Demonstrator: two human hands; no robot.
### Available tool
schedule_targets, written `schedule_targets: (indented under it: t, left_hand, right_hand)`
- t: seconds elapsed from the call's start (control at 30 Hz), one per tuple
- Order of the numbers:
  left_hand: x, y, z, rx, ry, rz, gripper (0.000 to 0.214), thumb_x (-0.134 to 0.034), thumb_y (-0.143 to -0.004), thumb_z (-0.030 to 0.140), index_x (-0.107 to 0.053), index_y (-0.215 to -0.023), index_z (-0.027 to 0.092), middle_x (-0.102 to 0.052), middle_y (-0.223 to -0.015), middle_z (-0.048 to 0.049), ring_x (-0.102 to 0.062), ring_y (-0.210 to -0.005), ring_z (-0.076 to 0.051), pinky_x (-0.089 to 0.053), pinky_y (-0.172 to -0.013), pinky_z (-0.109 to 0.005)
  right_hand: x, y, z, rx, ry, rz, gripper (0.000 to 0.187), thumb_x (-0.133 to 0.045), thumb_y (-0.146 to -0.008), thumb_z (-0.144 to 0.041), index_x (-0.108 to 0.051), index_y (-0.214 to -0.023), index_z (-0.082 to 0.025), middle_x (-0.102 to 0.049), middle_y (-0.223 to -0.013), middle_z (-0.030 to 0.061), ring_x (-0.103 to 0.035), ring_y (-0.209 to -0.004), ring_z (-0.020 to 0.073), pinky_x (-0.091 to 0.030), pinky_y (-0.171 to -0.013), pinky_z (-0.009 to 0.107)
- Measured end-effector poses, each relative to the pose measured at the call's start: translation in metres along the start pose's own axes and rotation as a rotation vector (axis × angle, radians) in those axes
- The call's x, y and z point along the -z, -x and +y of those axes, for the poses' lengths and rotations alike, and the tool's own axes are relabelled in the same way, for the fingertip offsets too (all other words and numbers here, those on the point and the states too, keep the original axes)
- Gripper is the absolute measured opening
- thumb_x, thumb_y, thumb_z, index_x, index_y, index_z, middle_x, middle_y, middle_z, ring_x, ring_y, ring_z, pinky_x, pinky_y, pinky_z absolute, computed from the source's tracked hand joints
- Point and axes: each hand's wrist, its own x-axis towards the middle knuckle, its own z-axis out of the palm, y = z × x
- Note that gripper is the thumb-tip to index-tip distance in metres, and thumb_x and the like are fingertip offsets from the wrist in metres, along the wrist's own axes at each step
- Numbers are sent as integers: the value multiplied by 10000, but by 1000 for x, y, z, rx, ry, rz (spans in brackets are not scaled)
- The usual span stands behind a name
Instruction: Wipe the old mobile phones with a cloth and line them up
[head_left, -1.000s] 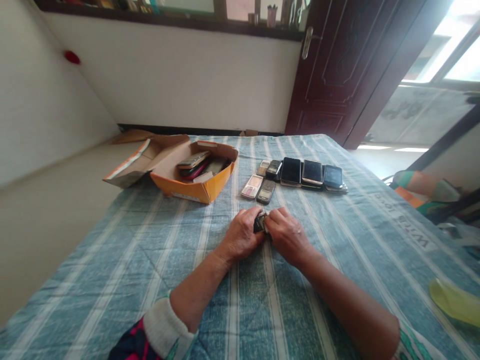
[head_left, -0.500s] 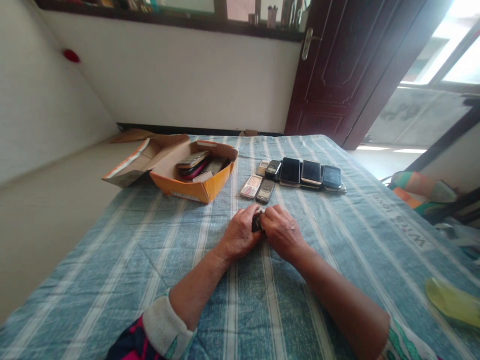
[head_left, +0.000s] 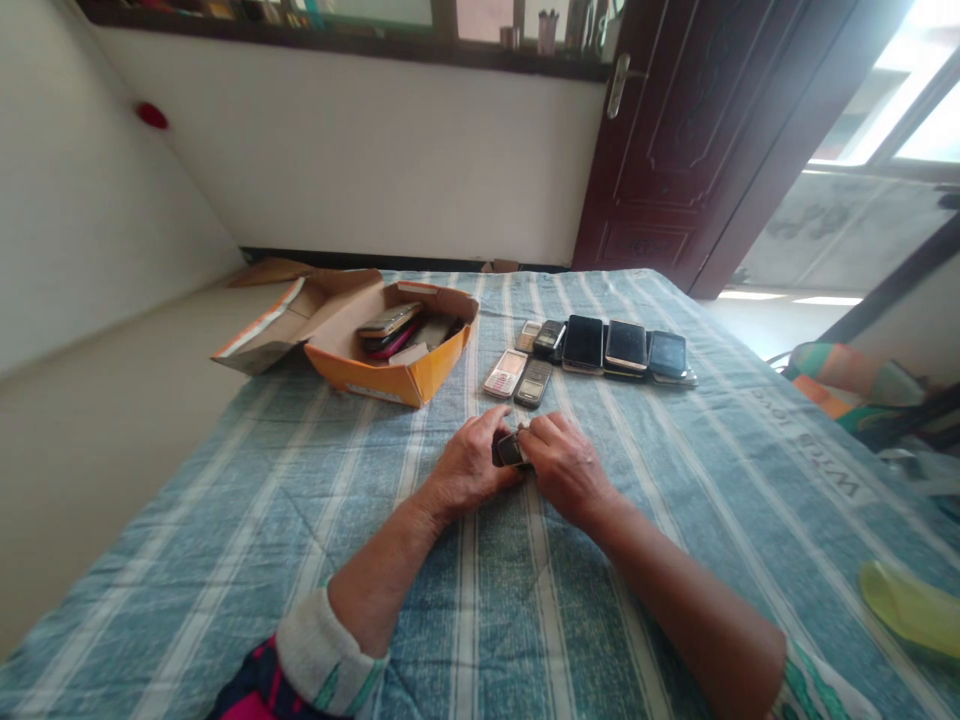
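Observation:
Between my two hands is a small dark mobile phone [head_left: 511, 450], held just above the striped cloth and partly covered by fingers. My left hand [head_left: 471, 462] wraps round its left side, thumb and fingers curved about it. My right hand [head_left: 566, 462] pinches its right edge with bent fingers. Just beyond lie a white-and-red keypad phone [head_left: 505, 373] and a dark keypad phone [head_left: 533, 383]. Behind these sit a gold-coloured phone [head_left: 528, 335] and a black keypad phone [head_left: 550, 337]. To their right are stacked touchscreen phones [head_left: 583, 343], [head_left: 626, 344] and a grey-blue one [head_left: 667, 354].
An open orange cardboard box [head_left: 375, 374] stands at the back left, its lid folded out and several phones [head_left: 390, 320] inside. The blue striped tablecloth [head_left: 337, 520] covers the table. A yellow object [head_left: 907, 605] lies at the right edge. A dark red door [head_left: 667, 130] is behind.
My left thumb and fingers have opened a little, so more of the dark phone shows between my hands. The other phones and the box stay in place.

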Motion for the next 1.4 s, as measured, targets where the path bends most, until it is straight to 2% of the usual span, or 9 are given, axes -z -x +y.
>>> schedule_targets:
  t: [0.13,0.23,0.53,0.67,0.83,1.03,1.1,1.3,1.4]
  left_hand:
    - [-2,-1,1,-6,-12,30,666,-709,-622,177,-475,-1245,172,-653,-993,-54,-625,-950,-231,-490,-885,-376]
    - [-2,-1,2,-1,-23,26,649,-703,-624,164,-482,-1235,156,-655,-982,-59,-622,-956,-232,-491,-881,-371]
    - [1,-1,8,9,-78,0,577,-690,-614,146,-523,-1166,153,-641,-983,-58,-606,-932,-226,-490,-868,-379]
    - [1,-2,7,10,-103,1,555,-689,-618,146,-535,-1151,160,-645,-990,-61,-605,-935,-232,-491,-861,-383]
    - [0,-2,4,-35,-117,13,496,-686,-654,179,-551,-1132,166,-649,-1036,-82,-607,-961,-241,-492,-871,-382]
    - [4,-2,10,-58,-128,2,417,-685,-647,180,-588,-1052,192,-659,-997,-57,-606,-932,-237,-492,-852,-378]
    - [5,-2,11,-60,-125,-3,399,-687,-644,177,-596,-1032,190,-658,-996,-57,-604,-934,-237,-488,-857,-380]
    - [2,-3,5,-63,-122,6,370,-691,-653,197,-609,-1014,189,-654,-989,-64,-598,-952,-243,-485,-868,-388]
    - [3,-3,4,-67,-120,5,365,-688,-660,213,-611,-1016,192,-654,-986,-62,-600,-948,-241,-485,-866,-390]
  right_hand:
    - [-1,-1,-10,84,-27,11,195,-488,-923,-128,-638,-798,-139,-579,-804,72,-442,-794,202,-376,-681,318]
    - [-1,-2,-11,77,19,3,189,-491,-927,-143,-640,-811,-144,-586,-814,74,-447,-799,210,-379,-686,330]
    - [6,4,28,-204,137,-58,199,-486,-876,-40,-640,-803,-145,-599,-831,85,-457,-809,222,-352,-662,329]
    - [4,7,13,-129,97,-6,236,-465,-907,-81,-623,-752,-164,-579,-802,75,-444,-790,214,-351,-656,327]
    - [2,5,-4,-38,62,8,154,-548,-887,-129,-626,-755,-143,-574,-796,73,-453,-798,211,-349,-663,319]
    - [6,8,28,-213,116,-22,197,-495,-877,-45,-633,-779,-146,-587,-824,88,-458,-809,214,-348,-669,319]
    - [6,9,30,-232,123,-26,212,-489,-868,-29,-628,-764,-151,-587,-820,86,-456,-806,214,-353,-667,318]
    - [4,13,-3,-85,88,11,186,-511,-892,-104,-614,-749,-162,-572,-801,73,-461,-792,212,-363,-648,315]
    - [5,14,-8,-71,82,14,170,-521,-890,-119,-611,-754,-164,-566,-801,71,-461,-792,214,-365,-643,316]
